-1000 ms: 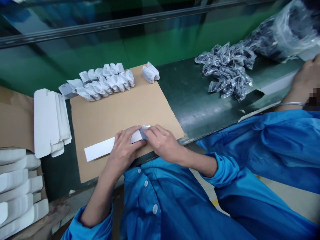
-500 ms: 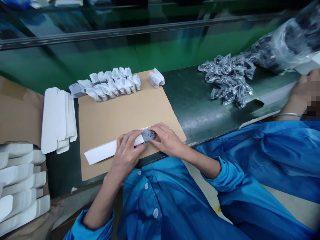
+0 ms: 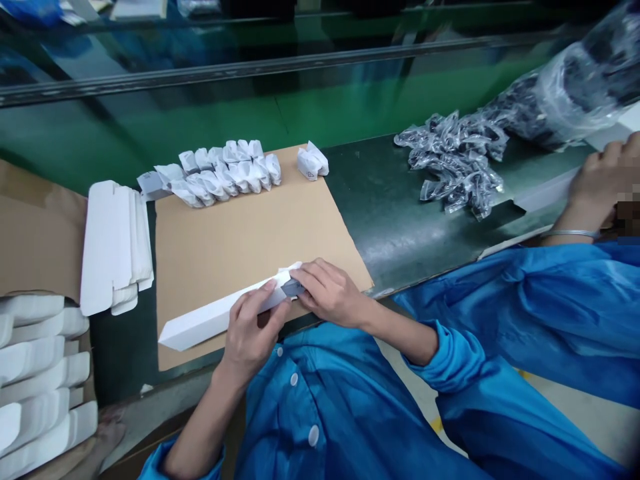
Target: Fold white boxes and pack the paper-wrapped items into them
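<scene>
A long white carton [image 3: 200, 323] lies slantwise over the front part of a brown cardboard sheet [image 3: 240, 237]. My left hand [image 3: 253, 327] grips the carton near its right end, thumb on the near side and fingers on top. At that end a small packet in a whitish-grey wrapper [image 3: 291, 287] sits partly inside the carton's opening. My right hand [image 3: 330, 291] has its fingers closed on the packet's outer end and covers much of it. What the wrapper contains is hidden.
Wrapped packets [image 3: 225, 175] stand in two rows at the sheet's back, with a few more [image 3: 313, 161] at its corner. Flat white cartons [image 3: 117, 243] lie left, above a box of folded cartons [image 3: 37, 373]. Clear-bagged dark parts [image 3: 457, 157] lie right, near a co-worker's hand [image 3: 600, 180].
The packet has gone further into the carton, pushed by my right hand. The carton's left end has shifted slightly left and toward me.
</scene>
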`<state>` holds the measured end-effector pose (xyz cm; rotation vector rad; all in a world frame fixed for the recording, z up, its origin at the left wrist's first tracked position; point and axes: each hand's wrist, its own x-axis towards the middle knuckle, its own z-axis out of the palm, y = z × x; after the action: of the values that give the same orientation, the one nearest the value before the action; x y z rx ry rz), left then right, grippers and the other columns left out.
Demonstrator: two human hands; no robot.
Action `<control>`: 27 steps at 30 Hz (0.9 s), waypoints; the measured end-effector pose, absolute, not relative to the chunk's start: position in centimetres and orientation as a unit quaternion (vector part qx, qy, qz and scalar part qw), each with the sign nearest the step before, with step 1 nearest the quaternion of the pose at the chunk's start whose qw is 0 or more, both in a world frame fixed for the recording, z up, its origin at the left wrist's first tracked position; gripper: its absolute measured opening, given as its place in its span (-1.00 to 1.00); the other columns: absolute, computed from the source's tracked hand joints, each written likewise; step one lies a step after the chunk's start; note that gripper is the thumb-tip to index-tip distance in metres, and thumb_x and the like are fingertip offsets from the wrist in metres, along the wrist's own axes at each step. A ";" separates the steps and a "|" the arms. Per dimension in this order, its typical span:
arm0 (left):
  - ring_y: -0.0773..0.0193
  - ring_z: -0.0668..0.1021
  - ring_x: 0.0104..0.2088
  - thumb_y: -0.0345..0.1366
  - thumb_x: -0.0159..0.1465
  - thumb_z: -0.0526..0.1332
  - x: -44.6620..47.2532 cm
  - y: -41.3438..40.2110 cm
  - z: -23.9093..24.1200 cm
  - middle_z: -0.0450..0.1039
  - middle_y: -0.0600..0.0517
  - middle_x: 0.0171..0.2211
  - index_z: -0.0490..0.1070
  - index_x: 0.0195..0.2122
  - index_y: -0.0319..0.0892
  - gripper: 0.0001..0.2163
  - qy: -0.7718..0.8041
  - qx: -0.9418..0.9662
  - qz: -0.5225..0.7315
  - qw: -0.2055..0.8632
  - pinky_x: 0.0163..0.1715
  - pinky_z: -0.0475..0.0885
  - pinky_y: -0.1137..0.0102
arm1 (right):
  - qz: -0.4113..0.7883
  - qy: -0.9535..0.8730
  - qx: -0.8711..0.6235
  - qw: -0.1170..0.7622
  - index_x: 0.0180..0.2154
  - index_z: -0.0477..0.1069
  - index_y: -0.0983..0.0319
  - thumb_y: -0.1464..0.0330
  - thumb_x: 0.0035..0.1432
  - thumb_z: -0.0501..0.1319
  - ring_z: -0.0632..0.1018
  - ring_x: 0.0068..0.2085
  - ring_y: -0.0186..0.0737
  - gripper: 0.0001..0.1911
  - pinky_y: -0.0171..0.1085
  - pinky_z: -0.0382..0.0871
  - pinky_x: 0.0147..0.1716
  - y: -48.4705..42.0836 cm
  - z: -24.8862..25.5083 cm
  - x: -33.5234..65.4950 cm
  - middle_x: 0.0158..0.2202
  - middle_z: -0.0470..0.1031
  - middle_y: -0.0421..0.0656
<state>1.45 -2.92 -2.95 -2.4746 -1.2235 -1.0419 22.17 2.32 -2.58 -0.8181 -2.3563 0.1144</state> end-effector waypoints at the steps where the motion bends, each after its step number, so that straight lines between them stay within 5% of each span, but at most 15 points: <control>1: 0.10 0.49 0.09 -0.57 0.15 0.31 1.5 -3.1 -3.0 0.29 -0.17 0.20 0.42 0.08 -0.07 -0.53 -0.407 -0.832 -0.361 0.111 0.01 0.47 0.23 | 0.013 -0.897 -0.306 0.318 0.08 0.31 0.36 0.43 0.31 0.06 0.52 -0.14 -0.07 -0.67 -0.10 0.50 -0.15 2.1 -2.4 22.3 -0.14 0.52 0.07; 10: 0.16 0.55 -0.04 -0.54 0.08 0.38 1.6 -4.7 -3.6 0.32 -0.12 0.16 0.41 0.09 0.03 -0.45 -0.409 -0.806 -0.393 0.170 -0.12 0.54 0.27 | -0.024 -0.912 -0.285 0.294 0.10 0.32 0.24 0.39 0.30 0.11 0.54 -0.05 -0.05 -0.66 -0.09 0.53 -0.11 0.1 -0.9 24.2 -0.06 0.51 0.04; 18: 0.11 0.52 0.02 -0.56 0.11 0.35 2.2 -4.3 -2.9 0.44 -0.12 -0.06 0.33 0.11 -0.12 -0.46 -0.412 -0.825 -0.365 0.127 -0.02 0.49 0.24 | -0.025 -0.935 -0.250 0.252 0.05 0.37 0.31 0.46 0.35 0.04 0.57 -0.11 -0.10 -0.71 -0.16 0.54 -0.18 0.7 -0.7 23.8 0.00 0.53 0.06; 23: -0.01 0.52 0.01 -0.29 0.26 0.30 0.7 -3.6 -1.7 0.49 -0.22 0.02 0.25 0.22 -0.22 -0.48 -0.496 -0.842 -0.192 0.092 -0.07 0.37 0.19 | 0.050 -0.930 -0.266 0.250 0.08 0.33 0.38 0.46 0.34 0.06 0.54 -0.09 -0.09 -0.69 -0.13 0.53 -0.11 0.9 -1.7 23.4 -0.01 0.51 0.09; 27: 0.04 0.56 -0.14 -0.21 0.29 0.28 -0.1 -3.5 -1.5 0.57 -0.17 -0.09 0.30 0.19 -0.23 -0.53 -0.519 -0.821 -0.212 0.110 -0.17 0.32 0.21 | 0.138 -0.888 -0.332 0.285 0.10 0.33 0.29 0.43 0.35 0.06 0.52 -0.04 -0.10 -0.68 -0.11 0.53 -0.08 0.7 -1.7 22.1 -0.04 0.48 0.07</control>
<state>-0.06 -3.48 -1.55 -2.4129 -1.5250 -0.6234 22.14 0.71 -1.65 -0.8882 -2.3760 0.3684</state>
